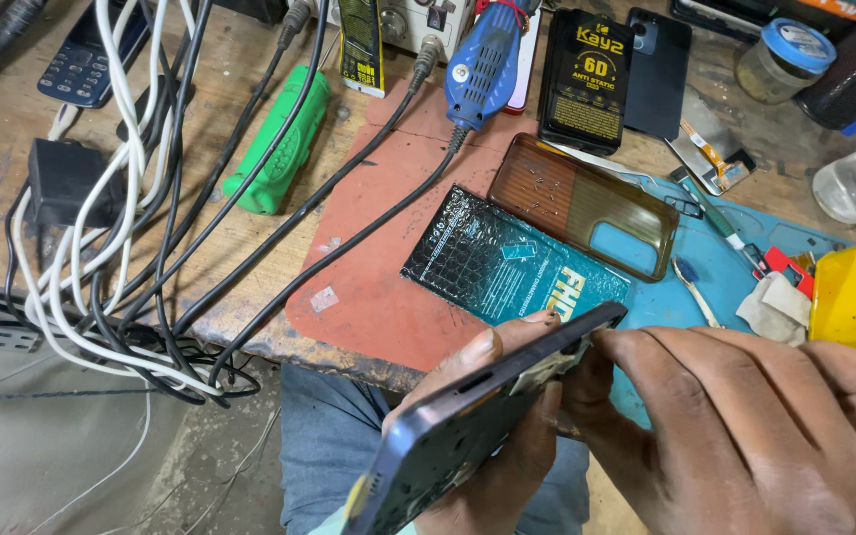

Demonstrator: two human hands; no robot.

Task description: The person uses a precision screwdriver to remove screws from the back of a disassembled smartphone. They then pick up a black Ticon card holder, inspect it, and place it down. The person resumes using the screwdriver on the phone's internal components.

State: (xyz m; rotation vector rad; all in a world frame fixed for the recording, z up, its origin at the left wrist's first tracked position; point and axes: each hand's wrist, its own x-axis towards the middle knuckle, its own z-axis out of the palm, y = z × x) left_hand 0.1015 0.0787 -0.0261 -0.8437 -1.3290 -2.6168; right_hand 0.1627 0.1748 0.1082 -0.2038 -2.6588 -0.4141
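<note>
- Nearest to us is the smartphone (487, 406), dark and slim, held edge-on and tilted above our lap, just below the near edge of the red mat (378, 267).
- Our left hand (492, 451) wraps around the phone from beneath, the thumb pressed along its upper edge; a firm, closed hold.
- Our right hand (745, 426) meets the phone's far corner, fingertips pinched narrowly against that edge; what lies between them we cannot tell.
- On the red mat's right part rests a dark foil packet (507, 263) with teal print, just beyond the phone.
- Touching the mat's upper right edge lies a brown translucent phone case (587, 203).
- At the mat's top edge lies a blue rotary tool (482, 64), its black cable running across the mat.
- Left of the mat sits a green cylinder-shaped tool (284, 144), and further left a tangle of black and white cables (131, 248).
- Right of the mat spreads a blue work mat (735, 253) carrying small tools.
</note>
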